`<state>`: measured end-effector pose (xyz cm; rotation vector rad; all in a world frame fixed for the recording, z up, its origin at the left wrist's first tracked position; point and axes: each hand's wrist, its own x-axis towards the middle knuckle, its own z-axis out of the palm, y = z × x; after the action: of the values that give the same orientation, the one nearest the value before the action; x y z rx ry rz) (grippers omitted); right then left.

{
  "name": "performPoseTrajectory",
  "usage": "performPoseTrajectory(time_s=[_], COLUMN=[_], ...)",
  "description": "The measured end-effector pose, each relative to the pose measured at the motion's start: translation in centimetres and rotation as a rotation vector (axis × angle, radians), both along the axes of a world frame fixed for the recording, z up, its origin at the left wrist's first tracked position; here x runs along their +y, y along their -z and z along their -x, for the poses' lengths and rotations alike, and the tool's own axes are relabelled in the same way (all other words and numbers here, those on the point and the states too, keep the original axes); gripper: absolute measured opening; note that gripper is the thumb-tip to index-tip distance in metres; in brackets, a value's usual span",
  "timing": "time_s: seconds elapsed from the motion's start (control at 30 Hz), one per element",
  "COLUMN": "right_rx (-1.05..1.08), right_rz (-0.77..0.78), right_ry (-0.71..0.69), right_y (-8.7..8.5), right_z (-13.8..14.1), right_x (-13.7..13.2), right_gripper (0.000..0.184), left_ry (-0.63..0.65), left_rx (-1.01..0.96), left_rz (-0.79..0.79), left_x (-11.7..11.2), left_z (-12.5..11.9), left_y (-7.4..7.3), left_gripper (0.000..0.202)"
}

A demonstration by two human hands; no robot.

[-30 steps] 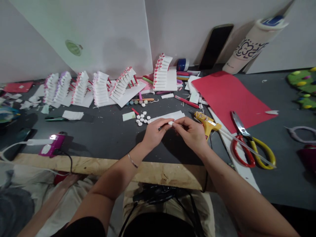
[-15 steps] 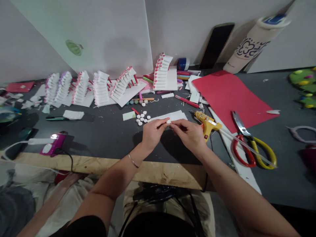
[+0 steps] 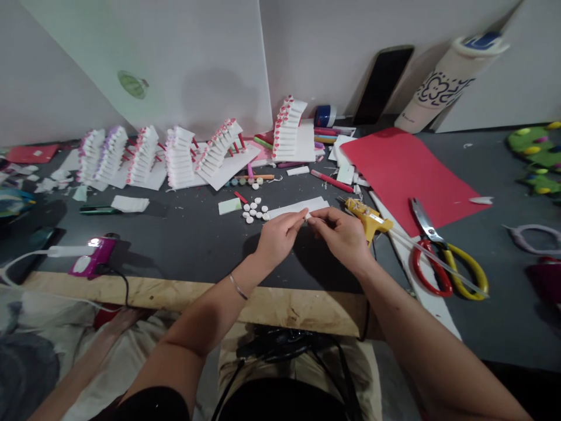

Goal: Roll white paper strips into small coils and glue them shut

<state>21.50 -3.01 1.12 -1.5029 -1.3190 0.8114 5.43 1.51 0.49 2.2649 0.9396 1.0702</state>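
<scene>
My left hand [image 3: 280,235] and my right hand [image 3: 342,234] meet over the dark table, fingertips pinched on one small white piece [image 3: 307,217]. It looks like soft clay or paper, mostly covered by the fingers. Just left of my left hand lies a cluster of small white discs [image 3: 253,213]. White paper strips [image 3: 298,206] lie flat behind my fingers. A yellow glue gun [image 3: 368,216] rests right beside my right hand, its nozzle toward the back left.
White stair-like paper models [image 3: 179,158] line the wall. On the right are red paper [image 3: 407,169], scissors [image 3: 432,234] with red and yellow handles, a bottle [image 3: 447,82] and a leaning phone [image 3: 383,82]. A purple power adapter [image 3: 99,257] sits front left; another person's arm [image 3: 83,368] shows below.
Both hands have shifted slightly to the right, still pinching the small white piece, which is now more covered by the fingers. The things on the table stay put.
</scene>
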Motion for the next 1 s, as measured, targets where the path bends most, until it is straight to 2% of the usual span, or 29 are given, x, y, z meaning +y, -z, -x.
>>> performPoseTrajectory(time_s=[0.13,0.23,0.33,0.47,0.63,0.73,0.87,1.0], right_rx=[-0.146,-0.205,-0.195,-0.17,-0.008,0.057,0.053,-0.003], right_rz=[-0.083,-0.119,-0.114,-0.085,-0.031,-0.009,0.007,-0.022], right_ry=[-0.047,-0.063,-0.027,0.04,-0.049,-0.052,-0.072,-0.16], right_y=[-0.44,-0.59,-0.62,-0.7,-0.71,-0.62,-0.61,-0.82], right_z=[-0.36,-0.46,-0.44,-0.33,-0.09,0.03,-0.05,-0.36], right_x=[0.03,0.03,-0.04,-0.2,-0.28,-0.27,-0.17,-0.05], right_gripper=[0.023,0.021,0.023,0.027,0.027,0.027,0.028,0.029], left_ry=[0.041,0.131,0.132,0.036,-0.059,-0.062,-0.04,-0.006], left_rx=[-0.112,-0.102,-0.08,-0.148,-0.218,-0.206,-0.144,-0.104], left_rz=[0.214,0.271,0.26,0.267,0.296,0.261,0.202,0.174], left_x=[0.68,0.99,0.86,0.36,0.09,0.12,0.14,0.18], left_z=[0.47,0.7,0.61,0.23,0.06,0.16,0.33,0.42], left_y=[-0.41,-0.47,-0.49,-0.32,0.08,0.06,-0.2,-0.57], left_gripper=[0.023,0.028,0.024,0.022,0.025,0.024,0.026,0.033])
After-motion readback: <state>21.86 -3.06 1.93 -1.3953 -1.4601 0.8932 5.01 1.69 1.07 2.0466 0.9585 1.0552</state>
